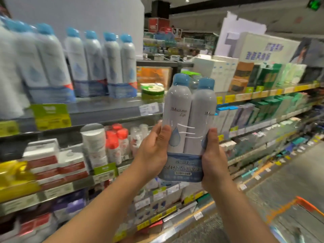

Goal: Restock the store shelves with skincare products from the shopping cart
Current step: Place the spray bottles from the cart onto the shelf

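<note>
Both hands, left hand (154, 149) and right hand (213, 160), grip a shrink-wrapped twin-pack of blue-capped spray bottles (185, 123) upright, fingers wrapped round its lower sides.

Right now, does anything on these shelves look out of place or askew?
Possibly one thing: a green-lidded jar sits alone on the top shelf, beside the row of blue-capped spray twin-packs. The twin-pack held upright by the left hand and right hand looks intact.

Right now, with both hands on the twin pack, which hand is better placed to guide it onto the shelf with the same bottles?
Probably the left hand. The matching bottles stand to the upper left, on its side; the right hand grips the twin pack on the far edge.
</note>
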Demonstrator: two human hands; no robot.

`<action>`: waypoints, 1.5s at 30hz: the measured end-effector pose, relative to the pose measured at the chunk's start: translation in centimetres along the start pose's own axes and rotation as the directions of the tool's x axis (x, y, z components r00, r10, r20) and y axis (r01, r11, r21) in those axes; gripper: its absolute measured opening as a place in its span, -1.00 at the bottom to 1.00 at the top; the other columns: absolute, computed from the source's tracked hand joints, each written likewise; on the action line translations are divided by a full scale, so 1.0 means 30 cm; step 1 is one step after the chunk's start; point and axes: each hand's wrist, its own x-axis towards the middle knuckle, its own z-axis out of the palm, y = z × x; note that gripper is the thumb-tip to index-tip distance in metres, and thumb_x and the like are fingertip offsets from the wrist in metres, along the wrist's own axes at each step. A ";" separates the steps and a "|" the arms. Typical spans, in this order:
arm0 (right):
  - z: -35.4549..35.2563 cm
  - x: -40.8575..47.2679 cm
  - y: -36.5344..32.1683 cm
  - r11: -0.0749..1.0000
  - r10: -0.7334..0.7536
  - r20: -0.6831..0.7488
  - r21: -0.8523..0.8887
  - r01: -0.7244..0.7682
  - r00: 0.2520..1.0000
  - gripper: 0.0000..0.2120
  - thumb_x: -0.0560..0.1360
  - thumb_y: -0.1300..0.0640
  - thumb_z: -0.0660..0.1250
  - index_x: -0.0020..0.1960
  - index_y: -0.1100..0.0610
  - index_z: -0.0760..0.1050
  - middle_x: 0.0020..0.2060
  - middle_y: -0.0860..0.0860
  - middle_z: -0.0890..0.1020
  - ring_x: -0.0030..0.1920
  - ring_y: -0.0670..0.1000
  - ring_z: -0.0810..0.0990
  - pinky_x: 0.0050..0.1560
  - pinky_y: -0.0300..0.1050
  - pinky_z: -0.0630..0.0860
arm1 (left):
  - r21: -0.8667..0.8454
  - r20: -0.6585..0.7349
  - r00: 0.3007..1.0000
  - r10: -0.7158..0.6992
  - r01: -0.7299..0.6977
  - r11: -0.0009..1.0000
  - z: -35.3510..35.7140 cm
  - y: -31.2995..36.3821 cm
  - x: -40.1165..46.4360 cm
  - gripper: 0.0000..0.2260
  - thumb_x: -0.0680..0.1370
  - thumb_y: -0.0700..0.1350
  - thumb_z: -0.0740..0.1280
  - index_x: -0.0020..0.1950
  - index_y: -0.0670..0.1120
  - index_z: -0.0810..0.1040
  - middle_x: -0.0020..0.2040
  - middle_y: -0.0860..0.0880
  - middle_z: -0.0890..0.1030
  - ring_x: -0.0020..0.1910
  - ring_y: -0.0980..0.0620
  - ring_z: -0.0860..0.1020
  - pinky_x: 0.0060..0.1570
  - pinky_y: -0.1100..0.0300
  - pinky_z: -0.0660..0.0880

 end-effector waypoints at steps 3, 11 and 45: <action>0.128 0.011 0.017 1.000 0.026 0.062 0.005 -0.026 0.998 -0.47 0.48 -0.34 0.10 0.09 0.00 0.64 -0.05 -0.05 0.77 -0.02 0.00 0.76 -0.06 -0.05 0.67 | 0.011 -0.019 1.000 0.011 -0.011 1.000 -0.129 0.000 0.005 -0.50 0.46 0.48 0.14 0.12 0.16 0.55 -0.01 0.31 0.67 0.02 0.30 0.63 0.10 0.28 0.53; 0.369 0.052 0.029 0.999 0.022 0.246 -0.036 -0.013 0.969 -0.43 0.47 -0.36 0.08 0.18 -0.02 0.61 -0.04 -0.01 0.78 -0.04 0.01 0.77 -0.11 -0.08 0.69 | 0.006 -0.117 0.993 0.007 -0.006 1.000 -0.366 0.009 0.024 -0.68 0.38 0.31 0.46 0.10 0.32 0.58 0.03 0.17 0.72 0.02 0.12 0.70 0.06 0.02 0.63; 0.881 0.620 -0.010 0.799 -0.503 0.511 -0.033 0.601 0.697 -0.52 0.41 -0.22 0.50 0.30 -0.16 0.59 0.09 0.02 0.61 0.05 0.05 0.64 0.00 0.13 0.66 | 0.514 -0.477 0.850 0.223 0.064 0.855 -0.775 0.189 0.422 -0.62 0.52 -0.01 0.53 0.31 0.19 0.56 0.00 0.22 0.72 -0.02 0.26 0.66 -0.07 0.40 0.54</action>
